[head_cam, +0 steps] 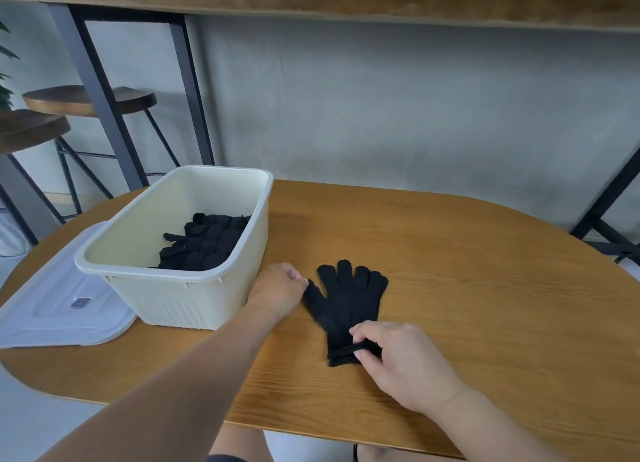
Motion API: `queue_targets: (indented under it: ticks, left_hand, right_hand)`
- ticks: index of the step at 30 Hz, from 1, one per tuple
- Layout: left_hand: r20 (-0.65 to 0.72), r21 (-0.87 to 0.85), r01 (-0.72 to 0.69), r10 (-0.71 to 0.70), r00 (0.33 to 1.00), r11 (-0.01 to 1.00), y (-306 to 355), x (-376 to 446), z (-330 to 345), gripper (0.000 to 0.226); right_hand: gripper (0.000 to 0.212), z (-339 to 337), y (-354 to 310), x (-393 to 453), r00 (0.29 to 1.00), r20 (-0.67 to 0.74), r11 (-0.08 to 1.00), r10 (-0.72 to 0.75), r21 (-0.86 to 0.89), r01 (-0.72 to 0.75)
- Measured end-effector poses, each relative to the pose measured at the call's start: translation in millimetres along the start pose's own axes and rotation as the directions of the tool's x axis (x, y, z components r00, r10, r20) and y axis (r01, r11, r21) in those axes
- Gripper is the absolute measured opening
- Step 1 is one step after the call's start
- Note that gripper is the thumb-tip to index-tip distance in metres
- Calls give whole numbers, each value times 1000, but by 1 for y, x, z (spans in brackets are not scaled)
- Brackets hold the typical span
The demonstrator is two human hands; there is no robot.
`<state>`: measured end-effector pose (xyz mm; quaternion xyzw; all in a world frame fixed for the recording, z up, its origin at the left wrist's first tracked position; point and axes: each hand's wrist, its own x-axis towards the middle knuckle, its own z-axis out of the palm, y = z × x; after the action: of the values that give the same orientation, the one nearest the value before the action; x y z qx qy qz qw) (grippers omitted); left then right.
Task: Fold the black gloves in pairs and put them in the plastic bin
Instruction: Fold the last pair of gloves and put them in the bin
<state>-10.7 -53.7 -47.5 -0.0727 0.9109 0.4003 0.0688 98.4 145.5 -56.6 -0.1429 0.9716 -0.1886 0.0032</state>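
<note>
Right grip (398, 354) pinching cuff, left grip (280, 288) pinching thumb tip of glove pair (346, 302), long axis toward upper frame, bin (173, 288) just left.

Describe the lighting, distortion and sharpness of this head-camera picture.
Head view: soft, even light, with only a faint shadow beside the cream plastic bin; wide-angle bending curves the oval wooden table edge and the shelf above; the black knit gloves on the table show little texture, the left hand and right hand look slightly soft.

One bin (180, 299); one lid (52, 309); two stools (86, 100)
</note>
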Motion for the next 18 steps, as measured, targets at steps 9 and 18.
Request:
queue_targets:
  ticks: [9, 18]
  left_hand:
    - [-19, 120, -100, 103, 995, 988, -7, -5, 12, 14]
    - [16, 109, -216, 216, 976, 970, -2, 2, 20, 13]
  right_hand:
    - [25, -9, -4, 1, 998, 57, 998, -28, -50, 31]
    - [27, -15, -8, -2, 998, 37, 997, -53, -55, 55]
